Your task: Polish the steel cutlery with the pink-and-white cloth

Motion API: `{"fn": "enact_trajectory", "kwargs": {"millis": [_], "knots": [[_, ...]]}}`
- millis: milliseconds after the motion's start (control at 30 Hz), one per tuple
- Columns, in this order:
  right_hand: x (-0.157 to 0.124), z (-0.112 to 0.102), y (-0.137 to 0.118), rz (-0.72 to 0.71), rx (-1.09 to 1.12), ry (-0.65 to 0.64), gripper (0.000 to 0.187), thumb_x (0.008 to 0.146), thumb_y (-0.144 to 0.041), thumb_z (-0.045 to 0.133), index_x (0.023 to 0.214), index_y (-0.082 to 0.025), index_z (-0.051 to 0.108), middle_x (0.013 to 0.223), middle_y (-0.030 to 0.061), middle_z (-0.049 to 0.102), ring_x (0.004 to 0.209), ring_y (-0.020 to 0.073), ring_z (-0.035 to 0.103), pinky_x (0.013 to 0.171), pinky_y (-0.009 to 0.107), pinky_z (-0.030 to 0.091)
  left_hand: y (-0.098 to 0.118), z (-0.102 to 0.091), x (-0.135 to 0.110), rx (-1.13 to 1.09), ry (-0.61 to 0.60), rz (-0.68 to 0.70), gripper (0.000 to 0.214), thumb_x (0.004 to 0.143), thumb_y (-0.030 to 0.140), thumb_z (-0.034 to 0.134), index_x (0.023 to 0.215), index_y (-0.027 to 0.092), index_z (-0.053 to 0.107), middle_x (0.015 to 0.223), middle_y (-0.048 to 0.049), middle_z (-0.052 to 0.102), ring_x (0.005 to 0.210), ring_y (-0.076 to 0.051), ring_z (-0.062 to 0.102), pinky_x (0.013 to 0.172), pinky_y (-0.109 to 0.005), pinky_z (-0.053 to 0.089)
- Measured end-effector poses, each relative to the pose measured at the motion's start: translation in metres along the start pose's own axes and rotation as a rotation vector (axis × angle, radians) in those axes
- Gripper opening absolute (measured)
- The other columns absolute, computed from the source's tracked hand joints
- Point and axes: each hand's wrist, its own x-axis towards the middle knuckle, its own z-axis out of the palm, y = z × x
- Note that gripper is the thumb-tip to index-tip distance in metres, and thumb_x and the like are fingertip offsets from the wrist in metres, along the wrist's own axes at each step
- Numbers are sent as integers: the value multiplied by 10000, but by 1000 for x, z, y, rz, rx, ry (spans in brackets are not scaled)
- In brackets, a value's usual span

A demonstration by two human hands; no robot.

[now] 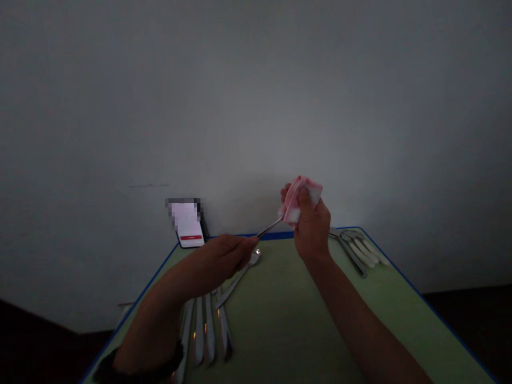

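Note:
My left hand (228, 256) is closed around one end of a thin metal utensil (269, 228) and holds it above the green table (288, 320). The utensil's other end disappears into a pink and white cloth (298, 198). My right hand (312, 226) is closed on that cloth, raised above the table's far edge, with the cloth wrapped over the utensil's tip. Which kind of utensil it is stays hidden by the cloth.
Several metal utensils (208, 330) lie in a row under my left forearm, and a spoon (240, 274) lies beside them. More cutlery with pale handles (360, 248) lies at the far right. A phone (188, 224) leans against the wall at the far left corner.

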Motion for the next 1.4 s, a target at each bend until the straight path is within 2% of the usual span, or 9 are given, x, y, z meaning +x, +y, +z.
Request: {"fn": "enact_trajectory", "kwargs": {"millis": [167, 300, 533, 667, 800, 933, 1200, 1300, 1400], "knots": [[-3, 5, 2, 117, 198, 40, 413, 821, -481, 445, 1051, -159, 563, 1013, 101, 665, 835, 151, 641, 566, 224, 493, 13, 18, 13, 20, 77, 17, 447, 901, 446, 287, 560, 179, 397, 511, 44, 398, 469, -97, 363, 492, -225, 288], [-8, 8, 3, 224, 290, 12, 352, 830, -456, 447, 1015, -182, 567, 1005, 74, 670, 803, 132, 642, 525, 198, 479, 20, 36, 26, 76, 167, 64, 437, 922, 387, 246, 617, 172, 476, 569, 7, 507, 523, -125, 449, 528, -240, 315], [-13, 13, 9, 373, 411, -47, 270, 819, -386, 511, 920, -154, 606, 919, 82, 690, 840, 167, 651, 574, 242, 513, 18, 31, 25, 202, 148, 59, 459, 940, 325, 202, 722, 154, 568, 647, -42, 606, 593, -155, 545, 571, -246, 376], [-3, 6, 8, 320, 389, -11, 330, 837, -449, 450, 968, -182, 594, 969, 73, 681, 886, 163, 643, 643, 267, 527, 28, 36, 19, 319, 194, 69, 449, 945, 313, 202, 835, 145, 604, 788, -86, 667, 699, -190, 601, 668, -293, 410], [11, -11, -3, 135, 216, 2, 401, 815, -492, 455, 1032, -181, 585, 1009, 84, 671, 891, 170, 640, 654, 283, 524, 41, 37, 10, 300, 219, 45, 459, 944, 358, 216, 827, 158, 612, 792, -72, 676, 690, -189, 606, 664, -296, 414], [22, -36, -25, 30, -107, -209, 438, 768, -499, 525, 1048, -173, 612, 961, 90, 684, 768, 170, 650, 579, 272, 512, 42, 18, -4, 113, 119, 23, 467, 934, 404, 231, 799, 183, 619, 778, -15, 671, 693, -158, 597, 665, -254, 418], [27, -65, -67, 201, -661, -995, 244, 696, -304, 653, 905, -185, 689, 888, 42, 706, 781, 179, 636, 671, 270, 478, 9, -15, -22, 136, -78, -29, 458, 873, 475, 341, 676, 169, 619, 593, 11, 551, 553, -122, 489, 544, -216, 370], [24, -59, -72, 175, -704, -1047, 202, 713, -303, 633, 868, -194, 702, 854, 27, 709, 780, 180, 629, 699, 281, 468, -2, -18, -20, 134, -50, -10, 452, 864, 484, 366, 620, 165, 574, 569, 11, 515, 542, -118, 469, 528, -214, 352], [18, -50, -70, 107, -612, -848, 198, 708, -329, 640, 830, -188, 708, 804, 27, 708, 752, 180, 621, 693, 295, 466, -5, -18, -17, 37, 10, -4, 435, 864, 481, 377, 609, 168, 539, 568, 19, 497, 553, -112, 459, 536, -207, 355]]}}
